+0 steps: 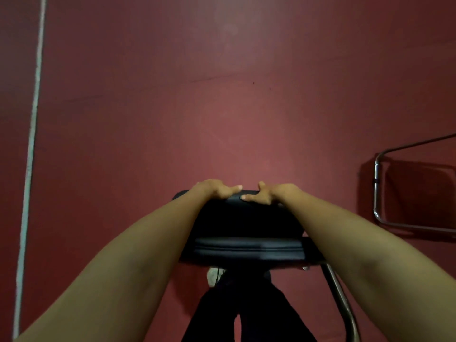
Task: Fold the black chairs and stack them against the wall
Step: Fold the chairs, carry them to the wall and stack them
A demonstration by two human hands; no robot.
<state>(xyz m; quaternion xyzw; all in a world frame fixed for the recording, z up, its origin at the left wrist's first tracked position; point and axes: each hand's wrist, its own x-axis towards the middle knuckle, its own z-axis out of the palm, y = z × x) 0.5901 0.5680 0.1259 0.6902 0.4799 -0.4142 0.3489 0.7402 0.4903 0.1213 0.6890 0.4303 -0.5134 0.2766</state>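
A black padded folding chair (246, 233) stands right in front of me on the red floor, its chrome leg (341, 299) running down at the lower right. Both arms reach forward over it. My left hand (217, 188) grips the far edge of the black cushion, fingers curled over it. Beside it, my right hand (269, 192) grips the same edge, thumb spread toward the left hand. The undersides of both hands are hidden behind the cushion.
A second chair's chrome frame (377, 191) shows at the right edge, seat dark against the floor. A white line (30, 154) runs down the red floor (197, 107) on the left. My dark trouser legs (246, 312) are below the chair.
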